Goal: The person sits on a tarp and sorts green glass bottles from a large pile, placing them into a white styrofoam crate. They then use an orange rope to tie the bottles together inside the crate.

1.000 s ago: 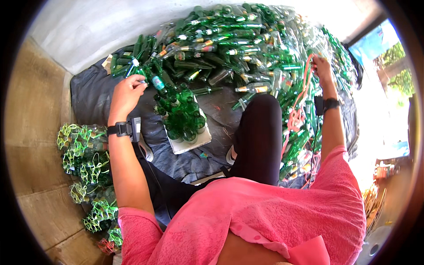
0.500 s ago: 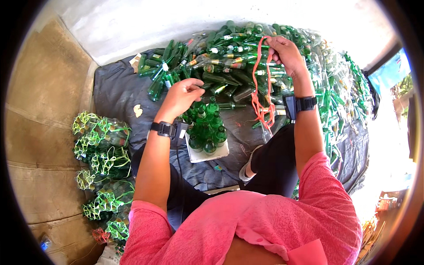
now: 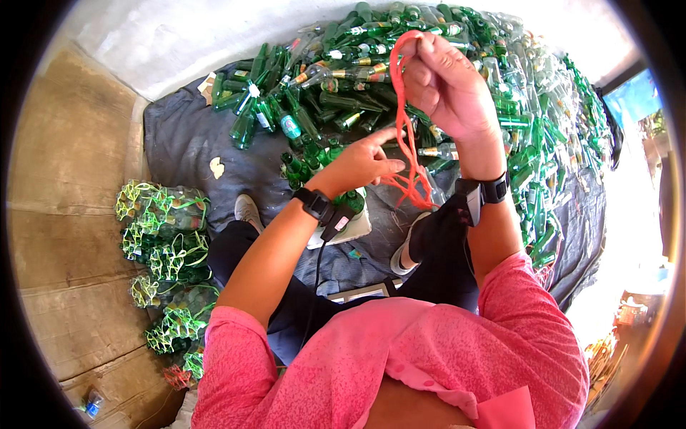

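Up at the far side, my right hand (image 3: 457, 89) pinches a loop of orange-red plastic strap (image 3: 397, 79) between thumb and fingers. The strap hangs down in strands that end in a knotted, net-like tangle. My left hand (image 3: 361, 163) is beside the hanging strands, index finger stretched out and thumb apart; whether it touches the strap I cannot tell. Below that hand, a group of green glass bottles (image 3: 291, 169) stands upright on a white tray (image 3: 359, 229). My left hand and wrist hide a good part of the bottles and tray.
A big heap of loose green and clear bottles (image 3: 350, 75) lies along the far wall and down the right. At left stand bundles of bottles (image 3: 175, 211) in green-yellow strapping. A dark sheet (image 3: 182, 136) covers the ground. My shoes (image 3: 248, 211) flank the tray.
My left hand has moved right, over the bottles and up to the hanging strap, its index finger now extended. My right hand, still holding the strap, has come closer and looks larger.
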Motion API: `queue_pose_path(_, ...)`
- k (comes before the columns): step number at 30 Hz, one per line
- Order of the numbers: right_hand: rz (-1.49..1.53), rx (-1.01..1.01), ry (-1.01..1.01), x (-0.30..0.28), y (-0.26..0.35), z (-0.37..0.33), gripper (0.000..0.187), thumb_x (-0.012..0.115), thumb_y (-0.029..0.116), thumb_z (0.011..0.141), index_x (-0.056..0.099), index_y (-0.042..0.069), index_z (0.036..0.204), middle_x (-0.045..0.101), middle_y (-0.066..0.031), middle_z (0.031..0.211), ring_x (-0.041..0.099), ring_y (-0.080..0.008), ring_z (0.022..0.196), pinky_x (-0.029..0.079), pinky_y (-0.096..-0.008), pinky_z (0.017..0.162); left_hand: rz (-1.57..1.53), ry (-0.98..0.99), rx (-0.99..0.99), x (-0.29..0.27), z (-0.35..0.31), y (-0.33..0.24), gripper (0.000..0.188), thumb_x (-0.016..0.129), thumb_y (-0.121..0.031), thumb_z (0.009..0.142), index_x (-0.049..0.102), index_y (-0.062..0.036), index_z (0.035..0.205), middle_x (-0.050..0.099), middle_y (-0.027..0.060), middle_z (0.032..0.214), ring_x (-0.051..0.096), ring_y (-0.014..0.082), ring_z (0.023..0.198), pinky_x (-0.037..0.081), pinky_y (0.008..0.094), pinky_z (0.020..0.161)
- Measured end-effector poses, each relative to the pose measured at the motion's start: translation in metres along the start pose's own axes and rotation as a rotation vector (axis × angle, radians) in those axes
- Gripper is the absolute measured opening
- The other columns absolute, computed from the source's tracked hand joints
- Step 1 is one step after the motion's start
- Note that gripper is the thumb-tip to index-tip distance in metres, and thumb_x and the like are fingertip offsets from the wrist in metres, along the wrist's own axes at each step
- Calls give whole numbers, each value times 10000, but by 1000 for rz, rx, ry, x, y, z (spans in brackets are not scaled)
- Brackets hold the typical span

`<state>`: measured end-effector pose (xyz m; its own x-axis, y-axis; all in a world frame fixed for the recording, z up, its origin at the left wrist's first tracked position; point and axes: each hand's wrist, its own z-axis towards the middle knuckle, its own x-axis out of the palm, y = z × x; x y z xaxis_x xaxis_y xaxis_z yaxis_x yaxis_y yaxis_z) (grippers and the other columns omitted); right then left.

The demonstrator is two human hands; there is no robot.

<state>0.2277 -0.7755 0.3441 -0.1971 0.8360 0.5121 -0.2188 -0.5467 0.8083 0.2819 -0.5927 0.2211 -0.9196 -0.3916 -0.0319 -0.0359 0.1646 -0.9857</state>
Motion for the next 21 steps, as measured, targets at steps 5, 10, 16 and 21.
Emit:
queue_pose_path(5, -20, -95, -64, -36, 3, -1, 234, 547, 221, 1065, 641, 20, 1140, 659, -9, 830, 595, -110, 656, 477, -228, 573, 13, 222, -97, 21, 16, 15, 246, 677, -271, 982, 689, -60, 1106, 629, -21, 855, 585, 73, 735, 479, 237, 689)
queue_pose_path(10, -182, -281, -408, -71, 21, -11, 199, 561, 198, 1058, 654, 33, 1119, 632, 4, 804, 581, -89, 656, 464, -224, 580, -161, -7, -53, 2, 14, 16, 197, 607, -244, 1022, 638, -62, 1088, 697, 58, 1063, 662, 131, 957, 526, 294, 831)
queue_pose_path(16, -671, -77, -449, -64, 22, -19, 377, 630, 204, 1004, 575, 46, 1342, 654, -3, 868, 556, -67, 661, 425, -209, 548, -642, -231, 122, -21, 11, 7, 119, 531, -190, 1058, 563, -89, 1111, 722, 143, 1064, 737, 264, 932, 593, 415, 844)
queue_pose_path(21, -1143, 438, -162, -81, -1, -24, 472, 667, 212, 951, 581, 40, 1382, 722, -54, 1026, 662, -110, 878, 529, -267, 733, -687, -387, 291, -45, 5, -17, 160, 500, -219, 1080, 534, -65, 1106, 715, 146, 1046, 740, 296, 922, 604, 421, 824)
